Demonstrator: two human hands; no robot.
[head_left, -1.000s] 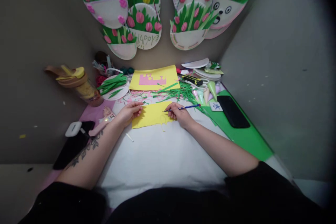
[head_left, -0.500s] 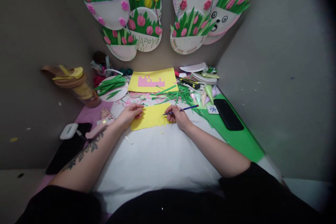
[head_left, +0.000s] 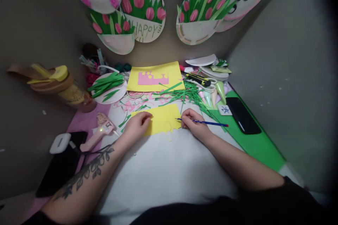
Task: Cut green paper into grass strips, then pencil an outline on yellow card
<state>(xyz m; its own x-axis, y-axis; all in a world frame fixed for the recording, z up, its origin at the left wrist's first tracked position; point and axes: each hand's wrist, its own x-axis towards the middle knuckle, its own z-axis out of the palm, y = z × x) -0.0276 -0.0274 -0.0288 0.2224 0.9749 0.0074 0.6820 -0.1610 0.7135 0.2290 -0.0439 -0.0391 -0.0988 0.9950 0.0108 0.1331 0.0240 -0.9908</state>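
A small sheet of yellow paper (head_left: 162, 116) lies on the white table cover, its lower edge cut into curves near the right. A faint curved pencil line shows close to that edge. My left hand (head_left: 137, 124) is closed at the paper's left side, fingers curled over it; their undersides are hidden. In my right hand (head_left: 195, 124) is a dark blue pencil (head_left: 211, 123) with a red end, held at the paper's right edge. Its tip points left over the paper; whether it touches, I cannot tell.
Green paper strips (head_left: 188, 93) and pink scraps lie behind the paper. A larger yellow sheet (head_left: 158, 63) bears a pink cut-out (head_left: 145, 79). Left stand a pink glue gun (head_left: 99, 135) and a cup (head_left: 76, 96); right lies a black phone (head_left: 244, 116). Decorated paper plates (head_left: 196, 31) hang above.
My right hand has drawn slightly away from the pencil line, and the pencil's red end has swung down to the right. My left hand has turned farther over the paper. The camera view has shifted.
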